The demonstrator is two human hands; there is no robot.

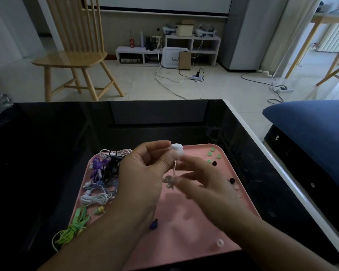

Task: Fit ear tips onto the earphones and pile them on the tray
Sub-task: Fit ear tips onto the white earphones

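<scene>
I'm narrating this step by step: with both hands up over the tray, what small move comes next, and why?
Probably press the tip home: the left hand pinches the white earphone above the pink tray, and the blurred right hand meets it there.

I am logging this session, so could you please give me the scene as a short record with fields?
surface: pink tray on a black table
left hand: pinches a white earphone above the tray
right hand: blurred, fingers at the earphone's thin cord
earphone pile: purple, black, white bundles at the tray's left edge
green earphones: hanging over the tray's near left edge
loose ear tips: green ear tips at the far right corner; black ear tips on the right
</scene>
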